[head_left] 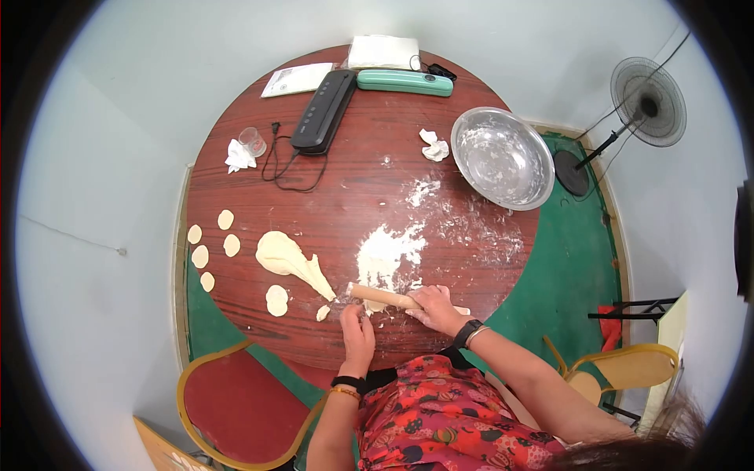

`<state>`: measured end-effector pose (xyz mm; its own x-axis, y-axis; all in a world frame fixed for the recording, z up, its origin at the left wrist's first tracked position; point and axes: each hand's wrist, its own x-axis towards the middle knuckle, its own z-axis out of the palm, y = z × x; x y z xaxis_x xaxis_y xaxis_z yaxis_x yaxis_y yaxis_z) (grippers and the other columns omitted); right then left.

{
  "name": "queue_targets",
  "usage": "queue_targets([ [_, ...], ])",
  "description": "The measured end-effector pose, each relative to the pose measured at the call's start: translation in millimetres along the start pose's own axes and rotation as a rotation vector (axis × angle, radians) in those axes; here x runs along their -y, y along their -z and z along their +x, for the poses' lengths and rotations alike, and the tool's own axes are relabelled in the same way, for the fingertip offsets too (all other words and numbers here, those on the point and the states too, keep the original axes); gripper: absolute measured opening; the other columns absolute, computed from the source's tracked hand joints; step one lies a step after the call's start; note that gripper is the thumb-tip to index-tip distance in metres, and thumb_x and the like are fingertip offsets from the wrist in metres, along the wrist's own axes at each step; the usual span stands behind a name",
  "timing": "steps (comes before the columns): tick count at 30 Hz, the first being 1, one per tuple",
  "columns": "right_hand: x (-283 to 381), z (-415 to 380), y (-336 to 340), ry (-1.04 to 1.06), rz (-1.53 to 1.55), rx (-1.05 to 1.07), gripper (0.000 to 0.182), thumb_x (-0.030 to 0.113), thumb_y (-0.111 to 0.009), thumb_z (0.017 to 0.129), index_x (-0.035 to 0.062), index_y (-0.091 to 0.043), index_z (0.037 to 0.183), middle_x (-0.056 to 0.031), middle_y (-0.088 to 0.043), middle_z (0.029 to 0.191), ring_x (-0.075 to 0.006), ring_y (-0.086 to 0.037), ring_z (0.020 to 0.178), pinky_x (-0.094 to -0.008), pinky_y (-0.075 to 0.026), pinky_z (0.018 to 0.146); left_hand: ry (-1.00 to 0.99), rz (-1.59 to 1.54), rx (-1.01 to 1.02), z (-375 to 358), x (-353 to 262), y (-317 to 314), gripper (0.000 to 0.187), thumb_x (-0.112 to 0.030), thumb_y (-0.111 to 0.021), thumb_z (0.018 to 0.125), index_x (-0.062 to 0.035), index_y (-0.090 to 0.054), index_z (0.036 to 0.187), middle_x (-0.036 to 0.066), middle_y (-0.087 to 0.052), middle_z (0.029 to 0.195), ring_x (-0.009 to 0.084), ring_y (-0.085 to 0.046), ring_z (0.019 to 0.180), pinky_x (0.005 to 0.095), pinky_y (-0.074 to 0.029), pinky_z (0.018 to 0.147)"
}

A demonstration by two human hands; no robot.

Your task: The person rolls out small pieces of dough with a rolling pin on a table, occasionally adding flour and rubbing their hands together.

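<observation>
The right hand [436,308] lies palm-down on a wooden rolling pin [385,296], fingers spread flat over it rather than curled round, while the left hand [358,330] pinches the edge of a small piece of dough [369,306] just under the pin, fingertips closed on it. The dough sits at the near edge of the round wooden table [353,196], beside a heap of flour [385,251]. To roll well here, I judge the pressure should stay light and even, with the left fingers turning the piece a little between strokes so it stays round and does not stick. To the left lie a larger lump of dough [289,257] and several small flattened rounds [276,300], well apart from one another. A metal bowl [503,157] stands at the far right of the table, holding only a dusting of flour. A small clear cup [253,141] at the far left looks empty, though that is hard to tell.
</observation>
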<state>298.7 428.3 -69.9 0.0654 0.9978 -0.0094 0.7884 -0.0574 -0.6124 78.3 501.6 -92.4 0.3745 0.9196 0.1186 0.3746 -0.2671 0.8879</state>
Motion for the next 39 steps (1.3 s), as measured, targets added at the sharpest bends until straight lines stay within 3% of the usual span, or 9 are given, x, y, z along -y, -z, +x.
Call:
queue_targets([
  [1, 0, 0, 2, 0.002, 0.010, 0.003, 0.037, 0.031, -0.066, 0.087, 0.0121, -0.060, 0.118, -0.0085, -0.060, 0.107, -0.0285, -0.053, 0.105, -0.0450, -0.034, 0.091, 0.155, -0.087, -0.055, 5, -3, -4, 0.038, -0.005, -0.063, 0.085, 0.0023, -0.051, 0.120, 0.021, -0.049, 0.112, 0.0387, -0.049, 0.102, 0.0456, -0.039, 0.094],
  [7, 0, -2, 7, -0.033, 0.095, -0.033, 0.042, 0.032, -0.067, 0.087, 0.0115, -0.058, 0.123, -0.0098, -0.060, 0.109, -0.0300, -0.053, 0.107, -0.0456, -0.034, 0.092, -0.030, 0.362, 0.077, 36, -2, -18, 0.044, -0.002, -0.066, 0.079, 0.0025, -0.054, 0.121, 0.021, -0.050, 0.109, 0.0396, -0.047, 0.103, 0.0466, -0.040, 0.090],
  [16, -2, -11, 14, -0.074, 0.072, -0.044, 0.043, 0.031, -0.065, 0.088, 0.0085, -0.057, 0.124, -0.0116, -0.058, 0.103, -0.0317, -0.054, 0.100, -0.0442, -0.037, 0.090, -0.184, 0.318, 0.118, 45, 11, -18, 0.014, -0.001, -0.071, 0.074, -0.0013, -0.060, 0.085, 0.015, -0.058, 0.087, 0.0366, -0.054, 0.087, 0.0457, -0.043, 0.082],
  [25, 0, -13, 8, -0.011, -0.030, 0.015, 0.039, 0.029, -0.067, 0.086, 0.0073, -0.058, 0.117, -0.0123, -0.059, 0.101, -0.0325, -0.056, 0.097, -0.0457, -0.041, 0.084, 0.582, -0.094, -0.107, -11, 22, -23, 0.019, -0.006, -0.064, 0.084, -0.0014, -0.053, 0.098, 0.013, -0.064, 0.073, 0.0264, -0.065, 0.070, 0.0368, -0.052, 0.069],
  [28, 5, -18, 3, 0.046, -0.051, 0.089, 0.037, 0.028, -0.068, 0.085, 0.0073, -0.059, 0.115, -0.0111, -0.059, 0.099, -0.0319, -0.057, 0.096, -0.0457, -0.042, 0.082, 0.544, 0.001, -0.071, -35, 20, -10, 0.025, -0.009, -0.066, 0.083, -0.0019, -0.051, 0.101, 0.013, -0.065, 0.072, 0.0286, -0.065, 0.064, 0.0380, -0.052, 0.067],
  [32, 7, -29, -8, 0.154, -0.074, 0.089, 0.034, 0.027, -0.068, 0.085, 0.0080, -0.061, 0.113, -0.0091, -0.060, 0.098, -0.0305, -0.057, 0.095, -0.0446, -0.042, 0.082, 0.415, 0.118, -0.135, -48, 4, 10, 0.020, -0.009, -0.056, 0.091, 0.0018, -0.051, 0.108, 0.018, -0.065, 0.094, 0.0261, -0.064, 0.085, 0.0348, -0.050, 0.075],
  [33, 8, -32, -10, 0.154, -0.095, 0.104, 0.035, 0.027, -0.067, 0.086, 0.0082, -0.060, 0.115, -0.0088, -0.060, 0.099, -0.0301, -0.057, 0.096, -0.0442, -0.042, 0.083, 0.416, 0.137, -0.088, -43, -10, 17, 0.026, -0.008, -0.053, 0.093, 0.0011, -0.049, 0.118, 0.026, -0.053, 0.121, 0.0346, -0.053, 0.113, 0.0418, -0.042, 0.095],
  [36, 10, -36, -11, 0.153, -0.158, 0.127, 0.040, 0.026, -0.066, 0.087, 0.0092, -0.059, 0.122, -0.0079, -0.059, 0.101, -0.0288, -0.056, 0.098, -0.0436, -0.042, 0.083, 0.045, 0.429, -0.105, -32, -16, 22, 0.039, -0.015, -0.053, 0.095, -0.0002, -0.046, 0.130, 0.025, -0.041, 0.139, 0.0380, -0.040, 0.129, 0.0499, -0.034, 0.104],
  [39, 17, -41, -8, 0.131, -0.220, 0.111, 0.046, 0.026, -0.064, 0.088, 0.0110, -0.055, 0.131, -0.0078, -0.057, 0.107, -0.0285, -0.053, 0.103, -0.0450, -0.040, 0.087, -0.012, 0.675, 0.322, -15, -22, 32, 0.052, -0.021, -0.050, 0.096, -0.0019, -0.038, 0.143, 0.021, -0.030, 0.151, 0.0402, -0.030, 0.138, 0.0588, -0.027, 0.108],
])
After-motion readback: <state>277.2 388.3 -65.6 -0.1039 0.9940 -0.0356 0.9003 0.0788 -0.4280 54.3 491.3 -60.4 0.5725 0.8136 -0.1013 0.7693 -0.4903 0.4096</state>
